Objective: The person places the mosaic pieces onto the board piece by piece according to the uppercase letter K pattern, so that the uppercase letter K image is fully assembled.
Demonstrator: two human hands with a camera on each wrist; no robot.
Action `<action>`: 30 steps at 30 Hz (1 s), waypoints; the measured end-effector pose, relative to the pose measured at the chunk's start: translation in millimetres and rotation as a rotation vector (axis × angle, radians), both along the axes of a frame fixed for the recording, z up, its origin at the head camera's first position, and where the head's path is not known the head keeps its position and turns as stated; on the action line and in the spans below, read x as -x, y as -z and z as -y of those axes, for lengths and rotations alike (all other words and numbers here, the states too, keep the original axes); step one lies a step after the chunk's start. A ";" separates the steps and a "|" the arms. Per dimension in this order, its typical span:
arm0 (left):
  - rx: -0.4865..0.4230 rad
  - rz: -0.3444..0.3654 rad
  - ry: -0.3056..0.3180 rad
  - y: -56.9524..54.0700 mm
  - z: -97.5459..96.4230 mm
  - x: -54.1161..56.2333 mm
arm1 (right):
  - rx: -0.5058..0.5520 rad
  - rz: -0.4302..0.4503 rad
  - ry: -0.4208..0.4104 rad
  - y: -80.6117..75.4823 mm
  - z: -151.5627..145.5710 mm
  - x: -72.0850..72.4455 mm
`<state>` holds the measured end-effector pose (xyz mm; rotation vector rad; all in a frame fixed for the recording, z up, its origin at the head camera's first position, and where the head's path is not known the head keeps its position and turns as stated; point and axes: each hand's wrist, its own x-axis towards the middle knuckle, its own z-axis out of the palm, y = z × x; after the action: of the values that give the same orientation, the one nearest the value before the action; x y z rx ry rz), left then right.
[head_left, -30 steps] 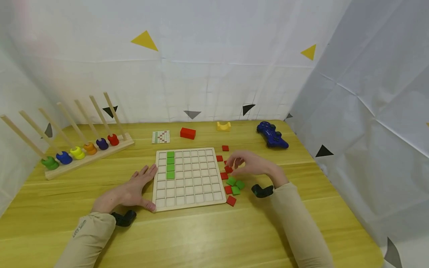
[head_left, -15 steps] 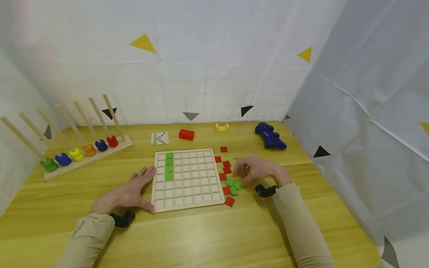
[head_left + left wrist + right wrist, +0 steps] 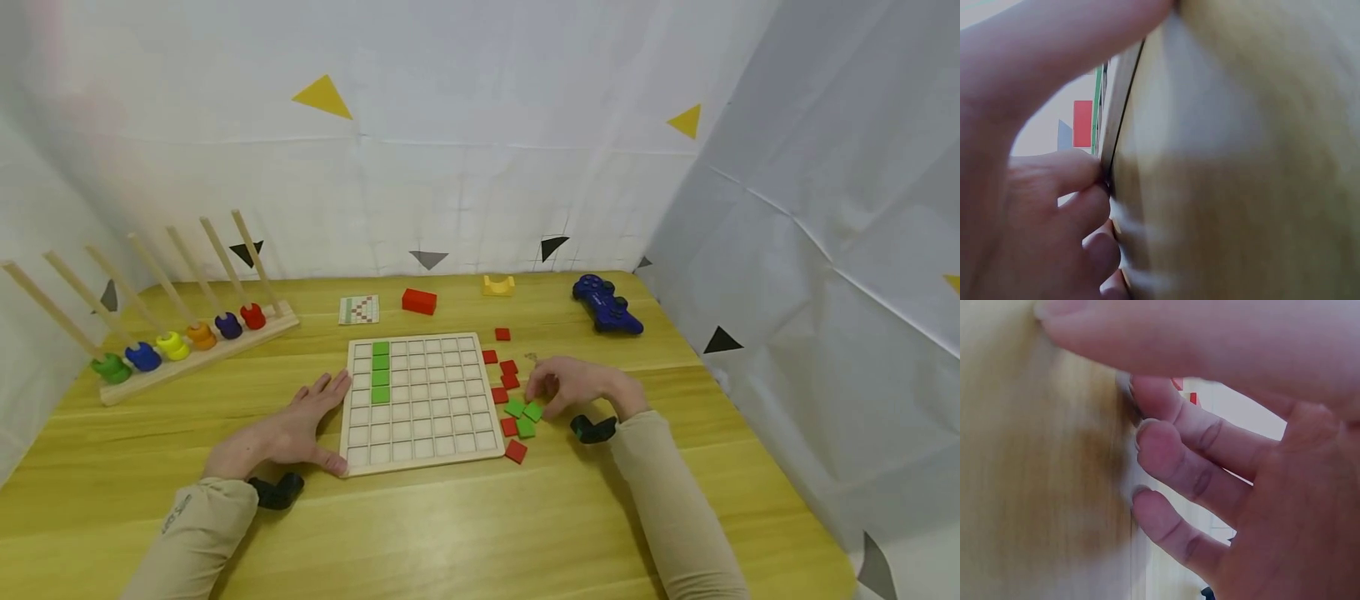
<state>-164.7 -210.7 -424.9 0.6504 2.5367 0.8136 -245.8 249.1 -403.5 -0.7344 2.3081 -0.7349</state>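
The left hand (image 3: 303, 421) lies with spread fingers against the left edge of a pale wooden grid board (image 3: 442, 452), thumb at its near corner. In the left wrist view, the fingers (image 3: 1082, 172) touch the board's edge. Green tiles (image 3: 381, 377) fill part of one column. Beside the board's right edge, the right hand (image 3: 573, 385) pinches a green tile (image 3: 533, 412) by opposite edges, low on the table. The right wrist view shows the thumb (image 3: 1147, 337) and three bent fingers (image 3: 1163, 450); the tile is hidden there. Two more green tiles (image 3: 526, 428) lie close by.
Several red tiles (image 3: 516, 451) lie right of the board. Behind stand a pattern card (image 3: 359, 309), a red block (image 3: 419, 302), a yellow arch block (image 3: 498, 287) and a blue game controller (image 3: 607, 305). A peg stand (image 3: 198, 357) with coloured beads is at left.
The right hand has moved from the red tiles toward the person, down to the green tiles. The green tile at its fingertips has shifted and turned slightly. The left hand stays put.
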 end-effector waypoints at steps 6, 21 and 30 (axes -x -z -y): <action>0.002 -0.008 0.000 -0.1 0.2 0.2 | 0.009 -0.034 -0.010 0.0 -1.2 3.0; 0.007 -0.005 -0.001 -0.1 0.2 -1.1 | -0.035 -0.049 0.042 1.9 -4.8 4.3; 0.018 0.006 -0.006 -1.3 -1.6 0.0 | -0.056 -0.057 0.062 1.3 -5.3 3.4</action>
<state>-164.7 -209.1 -423.6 0.6339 2.5385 0.7929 -249.1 254.5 -404.8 -0.6688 2.4021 -0.6815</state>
